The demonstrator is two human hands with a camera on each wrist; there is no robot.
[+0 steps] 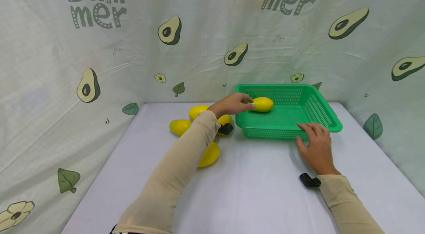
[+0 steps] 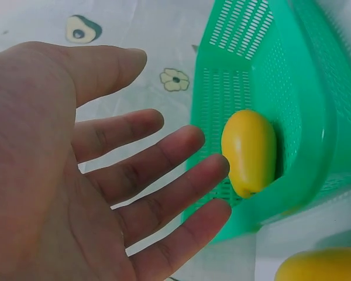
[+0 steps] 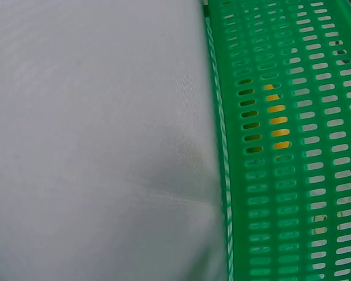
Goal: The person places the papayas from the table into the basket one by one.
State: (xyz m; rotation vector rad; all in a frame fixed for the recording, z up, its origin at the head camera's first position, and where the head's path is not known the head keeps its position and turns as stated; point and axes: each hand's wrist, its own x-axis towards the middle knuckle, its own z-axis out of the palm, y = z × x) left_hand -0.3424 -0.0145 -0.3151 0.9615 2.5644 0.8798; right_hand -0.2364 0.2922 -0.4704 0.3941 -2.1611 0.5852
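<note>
A yellow mango (image 1: 264, 104) lies in the left part of a green plastic basket (image 1: 275, 133) with slotted walls. My left hand (image 1: 235, 103) reaches over the basket's left rim beside this mango. In the left wrist view, the left hand's fingers (image 2: 158, 208) are spread and nearly straight, holding nothing, and the mango (image 2: 248, 152) lies just beyond their tips. At the front rim of the basket, my right hand (image 1: 317, 147) rests with its fingers loosely bent and its thumb apart. Only a fingertip of it shows in the right wrist view, by the slotted wall (image 3: 298, 193).
Several more mangoes lie on the white tablecloth (image 1: 252, 186) left of the basket, one (image 1: 210, 154) nearest the front and another (image 1: 179, 126) farthest left. The left forearm partly covers them. A patterned curtain (image 1: 199, 35) hangs behind the table.
</note>
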